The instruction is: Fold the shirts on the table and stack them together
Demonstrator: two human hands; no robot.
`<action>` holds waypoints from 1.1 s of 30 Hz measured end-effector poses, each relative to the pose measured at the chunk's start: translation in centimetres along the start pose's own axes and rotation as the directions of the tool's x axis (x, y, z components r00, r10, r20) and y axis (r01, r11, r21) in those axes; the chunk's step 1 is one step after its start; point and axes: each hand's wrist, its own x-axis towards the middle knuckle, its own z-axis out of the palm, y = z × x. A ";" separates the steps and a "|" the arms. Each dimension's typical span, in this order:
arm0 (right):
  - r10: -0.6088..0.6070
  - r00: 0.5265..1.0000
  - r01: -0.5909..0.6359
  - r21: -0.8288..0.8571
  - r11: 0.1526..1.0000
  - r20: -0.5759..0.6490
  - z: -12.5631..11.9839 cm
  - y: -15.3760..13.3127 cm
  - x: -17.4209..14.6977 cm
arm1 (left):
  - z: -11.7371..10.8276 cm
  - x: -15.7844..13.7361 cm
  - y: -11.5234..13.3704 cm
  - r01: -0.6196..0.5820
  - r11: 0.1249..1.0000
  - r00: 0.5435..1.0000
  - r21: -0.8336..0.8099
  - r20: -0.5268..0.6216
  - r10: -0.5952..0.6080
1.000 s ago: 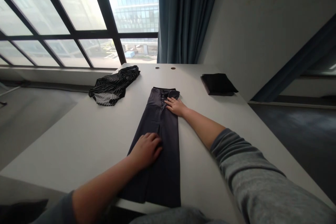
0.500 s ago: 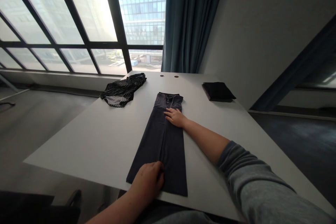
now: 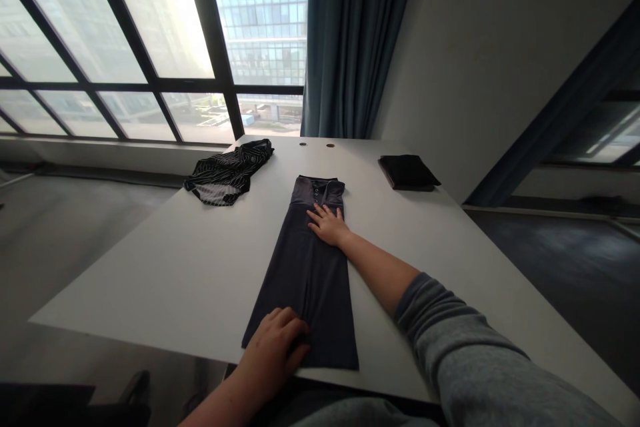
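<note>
Dark grey trousers [image 3: 323,300] lie stretched lengthwise on the white table, with a row of small buttons near the waist at the far end. My right hand [image 3: 329,225] rests flat on them just below the buttons, its fingers spread. Close to the hem, my left hand [image 3: 277,343] lies on the near left part of the cloth. Its fingers are loosely bent, the thumb stands apart from them, and no fold of cloth shows between them.
On the white table [image 3: 165,267], a black garment with white lines [image 3: 227,170] lies crumpled at the far left. A folded black cloth [image 3: 409,172] sits at the far right. Beyond the table's back edge hang blue curtains [image 3: 350,47] beside a window.
My left hand has loosened from a closed, pinching shape, and its thumb and fingers have come apart. My right hand's fingers have spread wider in place. The view has shifted slightly right.
</note>
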 end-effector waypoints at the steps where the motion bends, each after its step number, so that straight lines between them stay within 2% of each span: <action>1: -0.003 1.000 0.003 -0.005 1.000 -0.005 -0.1 -0.1 -0.2 | -0.6 -0.1 -0.5 -0.048 0.999 0.999 0.009 -0.018 0.048; 4: -0.057 0.995 0.055 -0.019 0.998 -0.087 -0.7 -0.4 -1.6 | -2.7 -0.5 -3.0 -0.166 0.984 0.984 0.068 -0.060 0.170; 7: -0.213 0.957 0.218 0.000 0.976 -0.196 -1.2 -0.8 -5.4 | -4.6 -1.6 -6.2 -0.210 0.965 0.973 0.156 -0.058 0.221; 9: -0.375 0.906 0.391 0.046 0.919 -0.196 -1.2 -0.9 -9.1 | -5.4 -2.6 -8.2 -0.247 0.950 0.965 0.189 -0.035 0.258; 11: -0.525 0.829 0.549 0.104 0.829 -0.192 -1.2 -0.6 -13.4 | -5.8 -3.6 -9.7 -0.286 0.937 0.954 0.200 -0.036 0.298; 13: -0.572 0.785 0.614 0.173 0.770 -0.237 -1.4 -0.3 -17.7 | -5.9 -4.4 -10.6 -0.301 0.932 0.945 0.203 -0.070 0.320; 15: -0.596 0.763 0.645 0.246 0.723 -0.250 -1.8 0.0 -21.3 | -5.6 -4.6 -11.1 -0.304 0.931 0.938 0.203 -0.109 0.330; 19: -0.618 0.767 0.632 0.373 0.680 -0.173 -2.5 -0.4 -26.0 | -4.5 -4.3 -10.7 -0.294 0.931 0.924 0.215 -0.183 0.334; 23: -0.574 0.811 0.574 0.350 0.740 -0.115 -1.5 -1.4 -27.8 | -3.6 -3.9 -9.3 -0.292 0.929 0.925 0.225 -0.178 0.334; 26: -0.507 0.843 0.538 0.272 0.798 -0.179 0.0 -2.4 -27.8 | -3.7 -3.9 -8.5 -0.289 0.929 0.933 0.233 -0.151 0.328; 28: -0.483 0.844 0.529 0.223 0.819 -0.231 0.6 -2.9 -27.7 | -4.0 -4.1 -8.2 -0.280 0.930 0.940 0.240 -0.131 0.316; 33: -0.507 0.827 0.556 0.219 0.802 -0.244 -0.3 -3.5 -28.8 | -4.0 -5.1 -7.5 -0.273 0.932 0.949 0.240 -0.091 0.301</action>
